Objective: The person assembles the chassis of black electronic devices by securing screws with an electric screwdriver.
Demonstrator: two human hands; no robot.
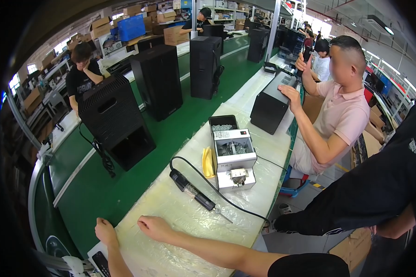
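Note:
My left hand (106, 232) rests at the border between the green belt and the plastic-covered bench, its fingers curled in with nothing seen in them. A little to its right, my right hand (154, 228) lies on the plastic sheet, closed in a loose fist and also without anything visible in it. Beyond the right hand, an electric screwdriver (188, 188) with a long bit lies on the sheet, apart from both hands. Its black cable loops past a grey screw feeder (235, 159) filled with small screws. A yellow glove or cloth (208, 162) lies beside the feeder.
Several black cabinets (156, 81) with cords stand on the green conveyor belt (171, 134). Across the bench, a co-worker (339, 99) holds a tool over a black casing (269, 108). Another person in dark clothes (356, 184) is close on my right. Someone sits across the belt.

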